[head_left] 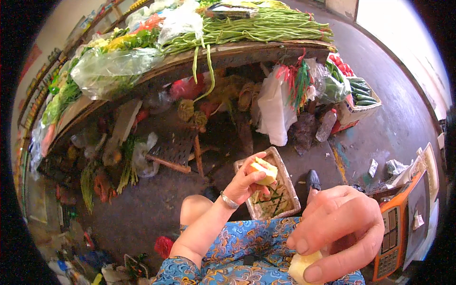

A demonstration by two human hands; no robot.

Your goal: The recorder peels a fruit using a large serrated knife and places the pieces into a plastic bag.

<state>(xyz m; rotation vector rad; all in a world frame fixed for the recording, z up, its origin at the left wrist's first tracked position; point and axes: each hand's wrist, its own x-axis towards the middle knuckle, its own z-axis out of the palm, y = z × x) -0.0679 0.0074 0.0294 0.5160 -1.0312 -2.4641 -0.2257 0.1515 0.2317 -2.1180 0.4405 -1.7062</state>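
Note:
My left hand (245,178), a metal bangle on its wrist, holds a cut piece of pale yellow-green fruit or vegetable (265,174) between thumb and fingers. Under it a dirty white foam box (294,201) stands on the floor, with dark green strips in it. Close to the camera, my right hand (342,222) pinches a pale yellow chunk of peeled produce (302,268) over my lap. Blue patterned cloth (245,237) covers my lap. The bent fingers hide part of the chunk, so its kind is unclear.
Ahead, a wooden stall table (245,50) bears long beans (263,26) and bagged greens (114,71). White plastic bags (272,107) hang from its edge. A carton of cucumbers (363,96) stands at the right, beyond a plastic bottle (326,124). An orange weighing scale (390,231) is at my right.

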